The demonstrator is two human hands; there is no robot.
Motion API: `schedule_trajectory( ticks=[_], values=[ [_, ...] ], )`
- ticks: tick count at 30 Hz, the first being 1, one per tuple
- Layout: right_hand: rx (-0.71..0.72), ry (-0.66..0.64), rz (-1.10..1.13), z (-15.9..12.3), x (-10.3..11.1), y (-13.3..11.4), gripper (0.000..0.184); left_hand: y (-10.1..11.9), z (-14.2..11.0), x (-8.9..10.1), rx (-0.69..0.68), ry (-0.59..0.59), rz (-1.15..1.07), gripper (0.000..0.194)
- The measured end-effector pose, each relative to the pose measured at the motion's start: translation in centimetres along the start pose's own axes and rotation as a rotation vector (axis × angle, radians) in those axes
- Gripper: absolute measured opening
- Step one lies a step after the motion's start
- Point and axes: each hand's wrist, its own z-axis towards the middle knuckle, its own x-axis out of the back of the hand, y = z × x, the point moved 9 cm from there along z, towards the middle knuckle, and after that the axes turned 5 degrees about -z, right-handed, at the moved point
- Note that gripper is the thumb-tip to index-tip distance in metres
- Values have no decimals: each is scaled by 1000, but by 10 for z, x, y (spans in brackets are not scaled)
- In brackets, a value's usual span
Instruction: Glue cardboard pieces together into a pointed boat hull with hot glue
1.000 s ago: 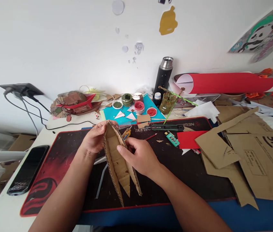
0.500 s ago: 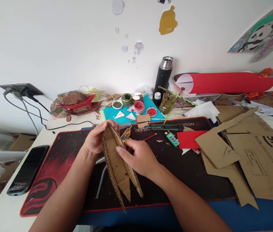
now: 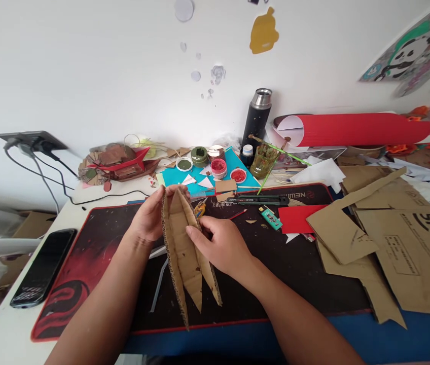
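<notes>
Between my hands is a brown cardboard boat shape (image 3: 185, 243), a pointed base with two bent-up side strips, held above the dark mat. My left hand (image 3: 151, 215) grips its far end and left strip; some of those fingers are behind the cardboard. My right hand (image 3: 218, 242) pinches the right strip at mid-length, thumb on the inner side. At the near end the strips and the pointed base stand apart from one another. Just beyond my right hand, partly hidden, lies a yellow-handled tool (image 3: 200, 209). A thin grey strip (image 3: 158, 286) is on the mat to the left.
Cardboard sheets (image 3: 408, 253) pile up on the right. A green utility knife (image 3: 257, 201) lies behind my hands, near paint pots (image 3: 218, 167) and a jar with brushes (image 3: 263, 161). A black flask (image 3: 257, 116) stands by the wall. A phone (image 3: 43, 266) is at left.
At the far end the two side strips have come apart, showing the pointed tip of the base. The near end has swung slightly left. Both hands keep their hold.
</notes>
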Motion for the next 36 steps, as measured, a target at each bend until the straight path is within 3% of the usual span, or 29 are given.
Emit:
schedule_trajectory(
  ticks=[4, 9, 15, 18, 21, 26, 36],
  values=[
    [-4, 79, -43, 2, 11, 3, 50, 4, -2, -1, -14, -35, 66, 73],
    [-3, 134, -149, 2, 17, 5, 48, 7, -8, -2, -18, -103, 183, 63],
    [10, 114, -170, 3, 13, 4, 49, 2, -9, 1, 38, -83, 226, 56],
    [9, 64, -39, 3, 10, 6, 48, 4, -6, 7, 10, -28, 176, 53],
    [-19, -9, 235, 3, 4, 9, 43, 7, -5, 12, -20, 20, 125, 55],
    [-78, -70, 581, 5, -2, 10, 44, 6, -4, 8, -2, -2, 101, 59],
    [-150, -125, 673, 3, -14, 14, 43, 1, -3, 7, 16, -8, 91, 57]
  ],
)
